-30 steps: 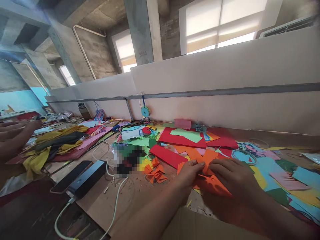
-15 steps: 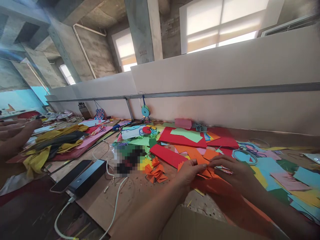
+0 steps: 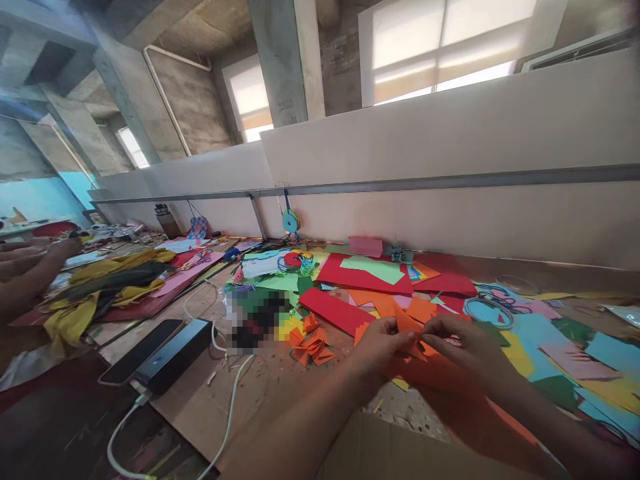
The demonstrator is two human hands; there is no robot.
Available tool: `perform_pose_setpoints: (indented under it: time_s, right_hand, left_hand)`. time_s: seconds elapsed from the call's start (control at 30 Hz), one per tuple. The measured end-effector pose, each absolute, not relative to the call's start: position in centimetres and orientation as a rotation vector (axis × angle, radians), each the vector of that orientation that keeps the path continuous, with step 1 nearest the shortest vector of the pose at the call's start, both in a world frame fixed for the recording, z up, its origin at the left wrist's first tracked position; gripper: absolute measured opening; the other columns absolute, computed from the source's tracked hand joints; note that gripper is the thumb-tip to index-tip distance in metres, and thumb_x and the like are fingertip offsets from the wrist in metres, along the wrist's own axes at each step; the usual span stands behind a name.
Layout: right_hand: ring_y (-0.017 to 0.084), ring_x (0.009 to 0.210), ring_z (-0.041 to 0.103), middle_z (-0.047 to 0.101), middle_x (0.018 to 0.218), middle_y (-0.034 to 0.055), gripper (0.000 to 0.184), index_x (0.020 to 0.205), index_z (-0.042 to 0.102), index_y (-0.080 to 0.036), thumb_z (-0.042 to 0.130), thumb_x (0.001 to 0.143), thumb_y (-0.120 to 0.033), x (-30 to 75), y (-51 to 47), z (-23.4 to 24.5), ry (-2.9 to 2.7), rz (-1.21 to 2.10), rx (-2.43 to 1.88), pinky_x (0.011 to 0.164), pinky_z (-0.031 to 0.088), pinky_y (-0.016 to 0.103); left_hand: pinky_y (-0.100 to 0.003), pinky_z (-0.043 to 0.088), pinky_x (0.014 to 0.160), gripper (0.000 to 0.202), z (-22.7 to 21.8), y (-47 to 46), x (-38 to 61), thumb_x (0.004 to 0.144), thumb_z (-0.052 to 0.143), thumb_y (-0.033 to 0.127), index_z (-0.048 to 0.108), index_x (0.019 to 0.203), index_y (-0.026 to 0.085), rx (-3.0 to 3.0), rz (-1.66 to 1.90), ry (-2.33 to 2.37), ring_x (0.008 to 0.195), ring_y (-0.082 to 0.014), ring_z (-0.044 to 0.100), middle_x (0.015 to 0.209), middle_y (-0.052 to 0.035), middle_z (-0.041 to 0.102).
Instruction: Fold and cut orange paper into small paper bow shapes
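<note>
My left hand (image 3: 383,343) is closed on a small piece of folded orange paper (image 3: 407,327), thumb on top. From the other side my right hand (image 3: 460,340) pinches the same paper with thumb and fingertips. Under both hands lies a larger orange sheet (image 3: 450,393), partly in shadow. Left of my left hand sits a cluster of folded orange paper pieces (image 3: 313,341). A red folded strip (image 3: 333,310) lies just behind them, and more orange paper (image 3: 385,307) is spread beyond my fingers.
A black power bank (image 3: 175,357) with a white cable (image 3: 233,400) lies beside a phone (image 3: 143,350). Blue, yellow and green paper scraps (image 3: 565,353) cover the right side. Another person's hands (image 3: 40,260) are at the far left. A cardboard piece (image 3: 390,453) is nearest me.
My right hand's fingers have curled in closer to the paper, and the shiny patterned bit seen under them before is now mostly hidden. My left hand has barely moved.
</note>
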State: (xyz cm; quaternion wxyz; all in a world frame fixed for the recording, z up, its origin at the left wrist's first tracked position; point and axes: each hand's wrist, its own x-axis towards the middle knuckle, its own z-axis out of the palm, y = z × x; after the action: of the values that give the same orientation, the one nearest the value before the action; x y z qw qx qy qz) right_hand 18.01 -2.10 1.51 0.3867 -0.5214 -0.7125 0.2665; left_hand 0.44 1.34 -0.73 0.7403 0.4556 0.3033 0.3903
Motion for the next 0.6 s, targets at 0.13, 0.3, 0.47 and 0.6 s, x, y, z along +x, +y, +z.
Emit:
perform_pose_setpoints:
  time_s: [0.13, 0.3, 0.47, 0.6]
  right_hand:
    - [0.019, 0.073, 0.061, 0.068, 0.077, 0.0004, 0.019, 0.079, 0.061, -0.024, 0.058, 0.087, -0.042, 17.93, -1.95, 0.78, -1.791, 0.663, -1.400, 0.065, 0.045, 0.030]
    - [0.019, 0.071, 0.061, 0.067, 0.076, 0.0001, 0.016, 0.079, 0.060, -0.024, 0.059, 0.086, -0.039, 18.19, -1.74, 0.39, -1.777, 0.652, -1.451, 0.064, 0.044, 0.030]
    - [0.019, 0.070, 0.060, 0.066, 0.075, 0.0008, 0.015, 0.078, 0.059, -0.024, 0.061, 0.084, -0.038, 18.01, -1.77, 0.58, -1.751, 0.676, -1.433, 0.062, 0.043, 0.030]
    - [0.020, 0.072, 0.061, 0.066, 0.077, 0.0015, 0.024, 0.089, 0.060, -0.023, 0.064, 0.082, -0.046, 18.06, -1.66, 1.13, -1.620, 0.849, -1.316, 0.064, 0.047, 0.031]
  left_hand:
    - [-0.023, 0.043, 0.060, 0.045, -0.80, 1.21, 0.57, 0.059, 0.083, 0.042, 0.068, 0.088, 0.012, 0.989, 0.868, 0.635, 0.065, -0.0162, 0.061, 0.076, -0.0071, 0.066]
    - [-0.021, 0.039, 0.057, 0.030, -0.05, 0.57, 0.66, 0.067, 0.075, 0.036, 0.067, 0.084, 0.014, 0.995, 0.865, 0.722, 0.060, -0.0125, 0.056, 0.072, -0.0038, 0.062]
    - [-0.021, 0.038, 0.057, 0.027, -0.18, 0.47, 0.84, 0.068, 0.076, 0.037, 0.066, 0.077, 0.014, 1.023, 0.894, 0.721, 0.059, -0.0114, 0.053, 0.068, -0.0018, 0.058]
    - [-0.023, 0.041, 0.058, 0.037, 0.02, 0.40, 1.03, 0.062, 0.080, 0.037, 0.069, 0.087, 0.012, 0.944, 0.932, 0.655, 0.063, -0.0142, 0.057, 0.077, -0.0063, 0.064]
